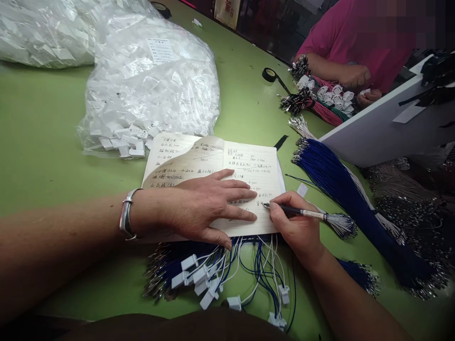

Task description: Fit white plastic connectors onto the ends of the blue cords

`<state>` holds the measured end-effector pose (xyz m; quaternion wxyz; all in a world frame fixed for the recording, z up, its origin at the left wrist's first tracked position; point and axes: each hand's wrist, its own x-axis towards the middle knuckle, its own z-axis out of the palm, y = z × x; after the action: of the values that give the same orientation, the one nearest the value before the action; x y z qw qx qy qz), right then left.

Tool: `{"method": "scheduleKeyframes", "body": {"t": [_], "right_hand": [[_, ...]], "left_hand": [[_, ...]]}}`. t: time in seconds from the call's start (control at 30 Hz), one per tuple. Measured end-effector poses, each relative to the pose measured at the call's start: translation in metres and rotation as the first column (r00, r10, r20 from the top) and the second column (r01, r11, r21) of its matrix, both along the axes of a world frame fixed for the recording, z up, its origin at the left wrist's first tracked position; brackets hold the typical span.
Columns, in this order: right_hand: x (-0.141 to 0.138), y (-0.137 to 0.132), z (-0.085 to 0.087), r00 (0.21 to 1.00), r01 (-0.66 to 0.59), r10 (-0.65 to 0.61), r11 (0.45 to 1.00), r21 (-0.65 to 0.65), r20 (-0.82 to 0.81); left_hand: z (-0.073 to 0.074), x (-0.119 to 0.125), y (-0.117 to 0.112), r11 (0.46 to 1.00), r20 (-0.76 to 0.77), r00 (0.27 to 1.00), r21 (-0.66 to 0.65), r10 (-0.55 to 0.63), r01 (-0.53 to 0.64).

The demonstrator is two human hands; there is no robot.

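An open notebook [249, 156] with handwritten lines lies across the middle of the table, its left page curling up. My left hand [202, 203] rests flat over both pages, fingers spread, covering part of the writing. In my right hand [296, 227] is a black pen [302, 211], its tip on the right page beside the written lines. Under the notebook's near edge, blue and white wires [261, 265] stick out toward me, with white plastic connectors [208, 284] on their ends.
Clear bags of white plastic parts [152, 76] stand at the back left. Bundles of blue wires [341, 189] lie to the right, near a white panel [384, 109]. Black tape [270, 74] sits farther back. Across the table, a person in a pink shirt [359, 38] handles wires with white connectors.
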<state>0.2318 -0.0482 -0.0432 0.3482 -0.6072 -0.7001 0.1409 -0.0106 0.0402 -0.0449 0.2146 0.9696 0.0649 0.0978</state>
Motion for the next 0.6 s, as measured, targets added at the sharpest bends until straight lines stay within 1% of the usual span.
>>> {"method": "scheduleKeyframes", "body": {"t": [0.1, 0.3, 0.47, 0.6], "right_hand": [[0.0009, -0.0002, -0.0007, 1.0, -0.009, 0.009, 1.0, -0.003, -0.005], [0.0008, -0.0003, -0.0012, 1.0, 0.013, -0.013, 1.0, -0.002, -0.009], [0.0005, -0.0003, 0.0, 1.0, 0.016, -0.016, 1.0, -0.01, -0.027], [0.0014, -0.0005, -0.0012, 0.998, 0.043, -0.044, 0.999, -0.025, -0.045]], "left_hand": [[-0.0018, -0.0003, 0.0004, 1.0, 0.026, 1.0, -0.003, -0.006, 0.006], [-0.0005, 0.0004, 0.0, 1.0, -0.005, 1.0, 0.012, 0.013, -0.013], [-0.0016, 0.0001, 0.0004, 1.0, 0.045, 0.999, -0.014, 0.004, -0.004], [-0.0016, 0.0005, 0.0005, 1.0, 0.025, 1.0, -0.026, 0.008, -0.007]]}}
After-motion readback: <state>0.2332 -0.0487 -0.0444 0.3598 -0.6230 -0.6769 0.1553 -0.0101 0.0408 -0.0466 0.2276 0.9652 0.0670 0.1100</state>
